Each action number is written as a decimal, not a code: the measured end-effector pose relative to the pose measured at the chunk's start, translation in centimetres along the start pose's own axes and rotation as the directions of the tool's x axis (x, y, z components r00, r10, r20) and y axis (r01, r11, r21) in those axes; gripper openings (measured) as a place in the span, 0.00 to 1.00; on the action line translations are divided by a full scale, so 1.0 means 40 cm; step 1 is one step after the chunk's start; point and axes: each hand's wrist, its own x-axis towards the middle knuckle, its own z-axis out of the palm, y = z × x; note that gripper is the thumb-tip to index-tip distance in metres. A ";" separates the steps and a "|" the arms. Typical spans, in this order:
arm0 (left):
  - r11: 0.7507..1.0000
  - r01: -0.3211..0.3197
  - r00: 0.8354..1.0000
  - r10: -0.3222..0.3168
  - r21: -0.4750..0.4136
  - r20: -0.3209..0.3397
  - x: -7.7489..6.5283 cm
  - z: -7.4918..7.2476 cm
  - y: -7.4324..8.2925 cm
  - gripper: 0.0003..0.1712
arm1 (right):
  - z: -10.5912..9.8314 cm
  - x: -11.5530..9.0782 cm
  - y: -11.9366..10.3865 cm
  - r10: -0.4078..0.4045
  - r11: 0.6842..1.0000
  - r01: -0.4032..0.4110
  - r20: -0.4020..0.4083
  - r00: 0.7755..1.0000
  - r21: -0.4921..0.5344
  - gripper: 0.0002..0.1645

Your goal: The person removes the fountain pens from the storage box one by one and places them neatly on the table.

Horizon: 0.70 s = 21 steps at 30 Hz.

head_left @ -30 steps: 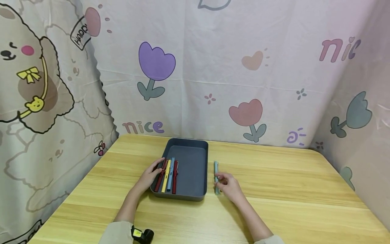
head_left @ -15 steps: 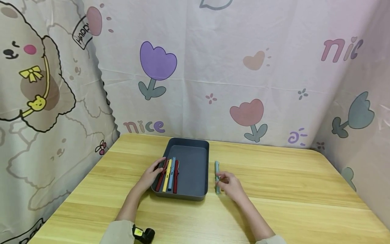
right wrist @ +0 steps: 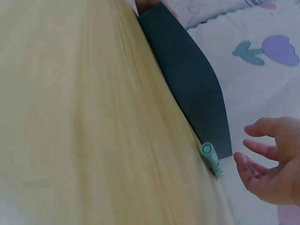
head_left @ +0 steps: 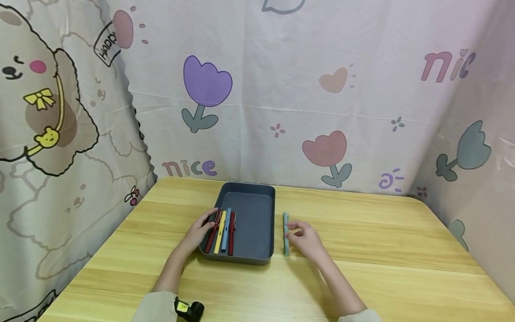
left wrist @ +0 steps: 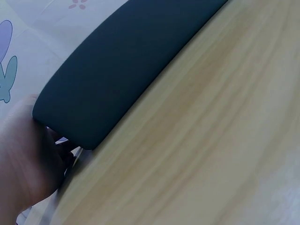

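Note:
In the head view, my left hand grips the left wall of a dark grey tray, its thumb over the rim. The tray's outer side fills much of the left wrist view. Inside lie a yellow pen, a blue pen and two dark red pens, side by side along the left. A light teal pen lies on the table right of the tray. Close at its right is my right hand. The right wrist view shows this hand's fingers loosely bent and apart, beside the teal pen.
A light wood table carries the tray. Patterned cloth hangs behind it and at both sides. A black device with a yellow label is strapped at my left wrist.
My right hand has shifted slightly away from me along the teal pen, its thumb and fingertips closer together. My left hand, the tray and the pens stay in place.

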 end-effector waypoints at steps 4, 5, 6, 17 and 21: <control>1.000 -0.011 1.000 0.011 0.002 -0.004 -0.002 -0.002 -0.002 0.26 | 0.016 -0.002 -0.036 -0.041 0.999 0.041 0.022 0.999 0.002 0.16; 1.000 -0.015 1.000 0.015 0.004 -0.005 -0.002 -0.002 -0.002 0.26 | 0.022 -0.003 -0.045 -0.049 0.999 0.049 0.030 0.998 0.007 0.15; 1.000 -0.019 1.000 0.019 0.004 -0.006 -0.002 -0.002 -0.002 0.26 | 0.027 -0.005 -0.055 -0.063 0.998 0.063 0.039 0.997 0.013 0.15; 1.000 -0.016 1.000 0.016 -0.006 -0.010 -0.005 0.000 0.002 0.26 | 0.101 0.018 -0.128 -0.165 0.986 0.168 0.195 0.967 0.004 0.16; 1.000 -0.016 1.000 0.016 -0.015 -0.007 -0.004 0.001 0.003 0.27 | 0.136 0.034 -0.139 -0.162 0.985 0.171 0.245 0.956 -0.015 0.16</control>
